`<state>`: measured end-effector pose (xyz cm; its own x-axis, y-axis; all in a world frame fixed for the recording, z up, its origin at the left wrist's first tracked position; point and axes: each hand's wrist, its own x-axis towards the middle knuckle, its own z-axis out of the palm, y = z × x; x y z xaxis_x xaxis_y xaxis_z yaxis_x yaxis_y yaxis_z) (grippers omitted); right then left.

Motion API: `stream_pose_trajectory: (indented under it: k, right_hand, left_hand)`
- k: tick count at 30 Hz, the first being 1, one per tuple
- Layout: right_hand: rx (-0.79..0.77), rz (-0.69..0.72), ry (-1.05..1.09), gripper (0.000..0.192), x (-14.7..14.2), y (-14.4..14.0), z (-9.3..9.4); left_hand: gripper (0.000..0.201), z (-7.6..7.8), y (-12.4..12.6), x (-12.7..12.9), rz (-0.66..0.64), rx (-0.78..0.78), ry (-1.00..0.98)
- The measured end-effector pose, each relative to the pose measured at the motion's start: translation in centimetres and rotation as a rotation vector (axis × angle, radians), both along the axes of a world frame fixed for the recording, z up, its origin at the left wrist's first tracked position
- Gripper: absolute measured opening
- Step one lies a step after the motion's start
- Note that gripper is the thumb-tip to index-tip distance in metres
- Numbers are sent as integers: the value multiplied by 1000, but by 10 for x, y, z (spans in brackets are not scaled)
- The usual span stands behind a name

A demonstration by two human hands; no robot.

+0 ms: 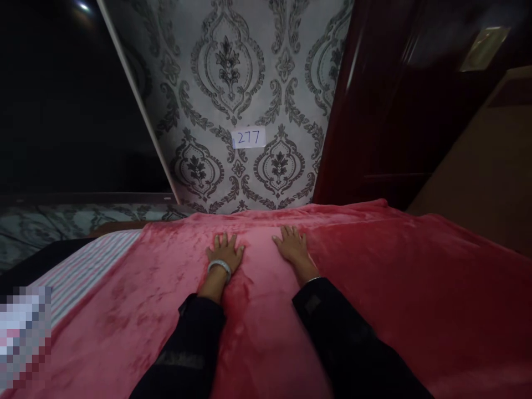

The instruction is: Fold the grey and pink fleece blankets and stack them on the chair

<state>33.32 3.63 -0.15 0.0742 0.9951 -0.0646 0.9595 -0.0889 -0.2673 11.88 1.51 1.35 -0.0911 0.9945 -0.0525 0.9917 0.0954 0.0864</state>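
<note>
We have the left hand flat on the red blanket, fingers fanned wide, and the right hand spread open to its right, both gripping nothing! We see the blanket stretch from near to far, toward the patterned wall, striped cloth showing at left.

The pinkish-red blanket lies spread — slightly rumpled.

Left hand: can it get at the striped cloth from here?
Likely yes. The left hand lies spread on the red blanket, gripping nothing, and only blanket shows between it and the exposed striped cloth.
</note>
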Motion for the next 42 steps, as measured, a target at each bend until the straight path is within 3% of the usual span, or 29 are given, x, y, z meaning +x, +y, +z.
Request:
stream_pose_trajectory:
  k: [5,10,14,17,21,24,27,34,38,42]
  right_hand:
    - [21,1,-7,70,12,-2,-2]
    - [61,-44,-28,66,11,-23,17]
    - [189,217,-41,61,-27,-67,32]
    - [157,413,-20,59,-62,-103,32]
    - [75,540,-7,60,-77,-130,20]
    - [84,518,-3,59,-57,-133,11]
    - [124,419,-45,60,-18,-131,4]
    - [67,108,-120,63,74,-141,-10]
    - [72,74,-75,61,94,-151,-12]
    - [166,87,141,62,103,-172,-16]
  left_hand:
    - [72,-2,2,-12,12,-12,-78]
    - [67,1,2,-16,-8,-4,-143]
    - [62,20,-5,-13,-14,5,-163]
    - [55,33,-24,-9,-84,31,-142]
    - [51,21,-70,-2,-231,14,-118]
    - [58,0,-102,0,-303,27,-50]
    - [63,-11,-114,0,-327,68,29]
    - [62,-9,-110,3,-317,86,12]
    - [62,-4,-107,0,-335,73,-54]
    - [62,-2,-120,-35,-279,138,-250]
